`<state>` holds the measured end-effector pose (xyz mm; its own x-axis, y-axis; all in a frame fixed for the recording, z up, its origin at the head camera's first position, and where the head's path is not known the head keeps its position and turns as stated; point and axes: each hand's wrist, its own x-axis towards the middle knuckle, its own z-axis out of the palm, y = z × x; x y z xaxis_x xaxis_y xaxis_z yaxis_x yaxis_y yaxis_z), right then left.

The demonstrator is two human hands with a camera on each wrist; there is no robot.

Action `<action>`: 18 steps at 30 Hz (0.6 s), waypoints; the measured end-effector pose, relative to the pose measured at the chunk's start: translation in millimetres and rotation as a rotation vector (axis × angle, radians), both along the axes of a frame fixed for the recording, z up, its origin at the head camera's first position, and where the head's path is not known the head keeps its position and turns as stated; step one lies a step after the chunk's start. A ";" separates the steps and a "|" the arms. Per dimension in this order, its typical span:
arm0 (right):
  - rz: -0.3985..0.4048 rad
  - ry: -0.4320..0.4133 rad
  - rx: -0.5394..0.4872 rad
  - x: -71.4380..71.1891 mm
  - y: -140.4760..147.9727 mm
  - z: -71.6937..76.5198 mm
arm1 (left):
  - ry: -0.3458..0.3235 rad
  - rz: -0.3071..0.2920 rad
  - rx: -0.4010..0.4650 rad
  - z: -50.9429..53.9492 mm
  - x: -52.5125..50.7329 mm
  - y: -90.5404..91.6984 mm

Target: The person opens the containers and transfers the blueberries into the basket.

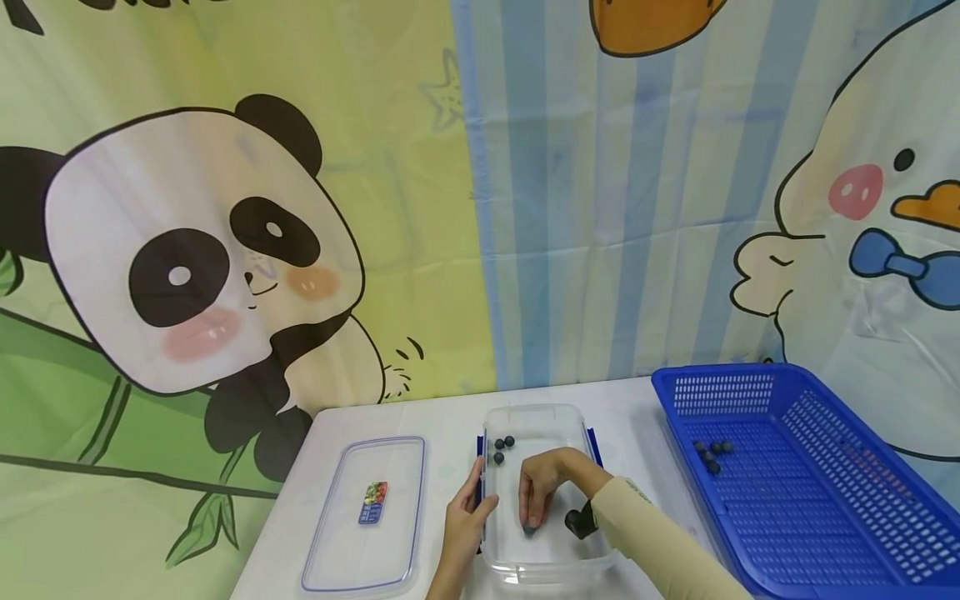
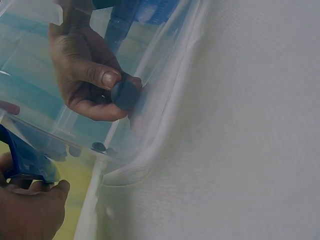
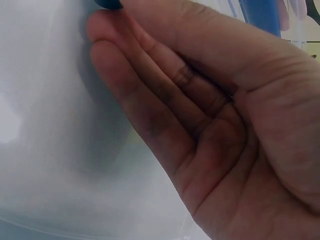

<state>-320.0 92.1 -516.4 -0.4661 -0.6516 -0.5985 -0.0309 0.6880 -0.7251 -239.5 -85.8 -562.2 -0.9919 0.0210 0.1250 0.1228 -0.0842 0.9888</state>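
In the head view, a clear plastic box (image 1: pixel 506 500) with blue side latches stands on the white table. My left hand (image 1: pixel 467 521) grips its left wall, thumb over the rim; the left wrist view has the fingers at a blue latch (image 2: pixel 30 162). Inside the box, my right hand (image 1: pixel 542 483) reaches down and pinches a small dark ball (image 2: pixel 125 95) low over the box floor. Only the edge of that ball shows in the right wrist view, at the fingertips. Several similar dark balls (image 1: pixel 499 444) lie at the box's far left.
Left of the box lies a clear lid (image 1: pixel 420 500) with a colourful label (image 1: pixel 372 503). A blue plastic basket (image 1: pixel 780 500) on the right has several dark balls (image 1: pixel 714 454) near its left wall. Behind the table hangs a printed curtain (image 1: pixel 555 208).
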 end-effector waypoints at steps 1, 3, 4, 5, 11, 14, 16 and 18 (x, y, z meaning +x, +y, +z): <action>0.002 -0.003 0.001 0.1 0.1 0.1 | -0.006 -0.001 0.003 -0.1 0.2 0.1; 0.003 -0.004 0.000 0.6 0.5 0.6 | -0.017 -0.002 0.005 -0.2 0.2 -0.1; 0.002 -0.005 0.000 0.3 0.5 0.7 | -0.020 -0.003 0.004 -0.4 0.1 -0.3; 0.004 -0.008 0.000 0.2 0.5 0.9 | -0.023 -0.003 0.000 -0.6 -0.1 -0.5; 0.014 -0.005 0.023 0.1 -2.8 1.4 | -0.029 0.004 -0.014 -0.5 -0.1 -1.1; 0.029 0.041 0.065 1.7 -6.6 1.8 | -0.029 0.004 -0.009 0.1 0.4 -0.9; 0.035 0.078 0.090 2.9 -9.1 2.3 | -0.028 0.001 -0.003 0.5 0.7 -1.1; 0.038 0.106 0.111 4.2 -11.0 2.5 | -0.028 -0.002 -0.004 0.6 1.1 -1.2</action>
<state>-315.9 81.1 -513.9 -0.5068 -0.6024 -0.6167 -0.1308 0.7608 -0.6357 -238.4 -87.0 -561.6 -0.9950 0.0233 0.0975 0.0954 -0.0803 0.9922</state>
